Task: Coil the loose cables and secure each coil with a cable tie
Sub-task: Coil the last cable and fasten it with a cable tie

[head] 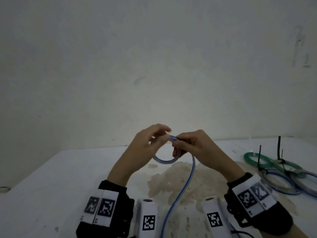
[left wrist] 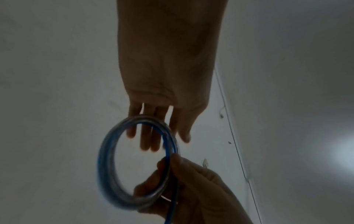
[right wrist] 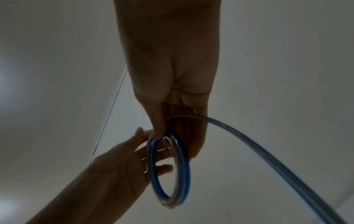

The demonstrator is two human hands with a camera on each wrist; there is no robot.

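Right hand (head: 192, 145): thumb and fingers pinch the blue cable (head: 178, 194) coil above the table (head: 51, 177). Left hand (head: 145, 145): fingers straight, slightly apart, beside the coil; contact unclear. Cable tail runs toward the near edge. At right: several tied coils (head: 281, 174), overlapping, count uncertain; three black cable ties (head: 279, 146) stand up.

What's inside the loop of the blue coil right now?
In the left wrist view, the left hand's straight fingers show through the blue coil. The right hand pinches its rim, covering that stretch of the cable.
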